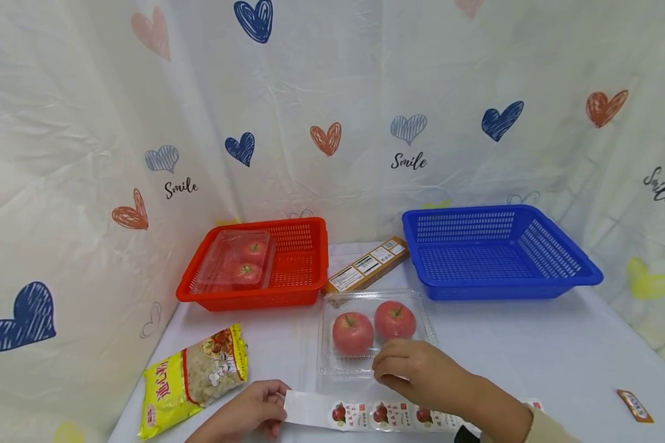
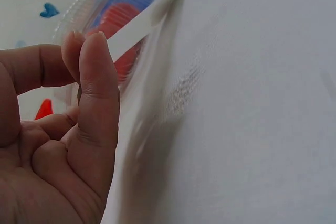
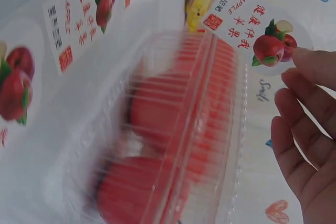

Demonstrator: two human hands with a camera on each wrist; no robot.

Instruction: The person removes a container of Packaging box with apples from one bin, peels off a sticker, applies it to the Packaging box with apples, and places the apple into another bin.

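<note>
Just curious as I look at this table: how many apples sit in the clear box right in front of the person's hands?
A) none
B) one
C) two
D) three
C: the clear box near the right hand holds two red apples side by side, one on the left and one on the right.

white apple sticker strip (image 1: 366, 415) lies before clear apple clamshell (image 1: 374, 332).
</note>
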